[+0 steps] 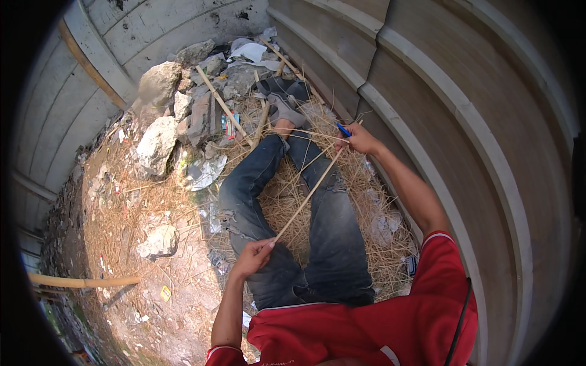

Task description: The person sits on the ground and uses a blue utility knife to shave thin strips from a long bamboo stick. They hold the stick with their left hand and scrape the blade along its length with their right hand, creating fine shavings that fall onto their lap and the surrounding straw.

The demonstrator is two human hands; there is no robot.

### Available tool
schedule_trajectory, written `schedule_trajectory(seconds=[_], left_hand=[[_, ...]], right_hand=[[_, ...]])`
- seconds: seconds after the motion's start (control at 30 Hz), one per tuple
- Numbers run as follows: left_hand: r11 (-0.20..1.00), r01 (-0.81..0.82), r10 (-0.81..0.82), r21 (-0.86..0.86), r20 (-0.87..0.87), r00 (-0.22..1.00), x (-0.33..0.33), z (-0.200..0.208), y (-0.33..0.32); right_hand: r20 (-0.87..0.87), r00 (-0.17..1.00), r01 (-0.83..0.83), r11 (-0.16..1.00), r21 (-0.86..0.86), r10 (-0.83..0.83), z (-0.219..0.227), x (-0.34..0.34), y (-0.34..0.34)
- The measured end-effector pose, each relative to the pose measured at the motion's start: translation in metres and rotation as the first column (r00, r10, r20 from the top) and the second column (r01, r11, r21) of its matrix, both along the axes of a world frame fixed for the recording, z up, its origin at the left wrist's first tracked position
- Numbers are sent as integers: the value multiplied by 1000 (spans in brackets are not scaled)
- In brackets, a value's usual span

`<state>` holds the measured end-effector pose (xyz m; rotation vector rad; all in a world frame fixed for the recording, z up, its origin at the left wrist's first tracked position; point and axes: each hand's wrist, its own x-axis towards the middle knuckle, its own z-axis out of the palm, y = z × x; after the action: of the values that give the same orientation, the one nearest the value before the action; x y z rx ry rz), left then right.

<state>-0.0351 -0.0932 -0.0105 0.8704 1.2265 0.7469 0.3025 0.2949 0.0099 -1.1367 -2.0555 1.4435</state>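
Observation:
A long, thin, straw-coloured stick [308, 197] slants across my lap between my hands. My left hand [253, 258] pinches its near end between thumb and fingers, over my left thigh. Farther out, my right hand [361, 139] is closed around a slim blue object [343, 130], perhaps a tool's handle; most of it is hidden, so its kind is unclear. The stick's far end meets the fingers of that same hand. Several thin stalks lie across my shins near it, over my jeans [334, 226].
Cut straw [287, 210] litters the ground between and around my legs. Broken rocks [157, 145] and rubbish are heaped at far left, with a bamboo pole [221, 104] leaning there. A corrugated wall [421, 104] stands close on my right. Another bamboo pole [85, 281] juts in at left.

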Motion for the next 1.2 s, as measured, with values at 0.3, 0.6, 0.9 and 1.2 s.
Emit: schedule_trajectory(seconds=[0.3, 0.6, 0.9, 1.2], left_hand=[[989, -46, 78, 141, -233, 969, 13, 0, -10], [944, -250, 293, 218, -197, 936, 30, -1, -11], [870, -389, 464, 304, -233, 855, 27, 19, -12], [872, -402, 443, 280, -102, 891, 32, 19, 0]], right_hand=[[-471, 650, 482, 803, -352, -596, -1, 15, 21], [-575, -88, 846, 243, -474, -813, -12, 29, 35], [-792, -248, 934, 77, -348, -558, 46, 22, -5], [-861, -294, 894, 200, -401, -415, 155, 24, -51]])
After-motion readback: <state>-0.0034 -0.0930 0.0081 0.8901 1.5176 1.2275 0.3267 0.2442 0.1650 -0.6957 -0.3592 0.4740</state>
